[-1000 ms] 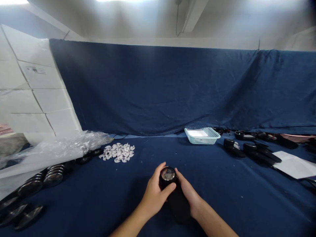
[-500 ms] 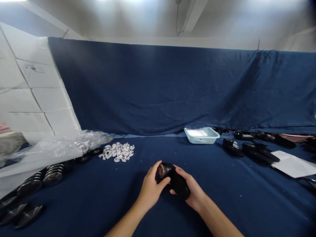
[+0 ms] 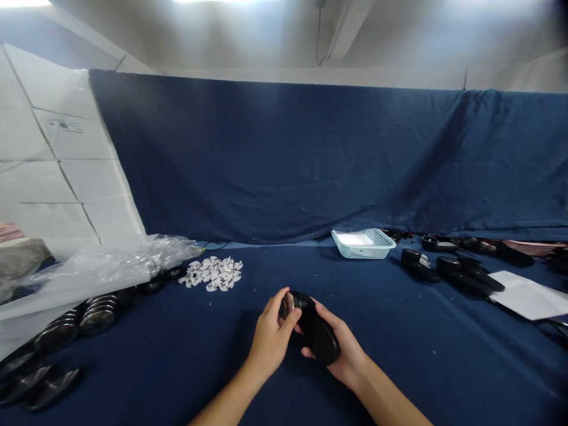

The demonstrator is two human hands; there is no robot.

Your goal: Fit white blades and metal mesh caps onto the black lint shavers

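A black electric shaver is held between both hands above the blue cloth. My left hand is closed around its head end, with the thumb lying across the shiny, brownish face. Around the lower body wraps my right hand, its fingers partly hidden beneath the shaver. The head end points up and to the left, the rounded base down and to the right. Beyond my left hand lies a pile of small white plastic pieces.
Shiny black oval parts line the left side, beside clear plastic wrapping. At the back stands a light-blue basket holding something white. Black devices and white paper lie at right. A blue curtain closes the back.
My left thumb has shifted up across the shaver's head. The shaver and my right hand have moved very slightly left and down.
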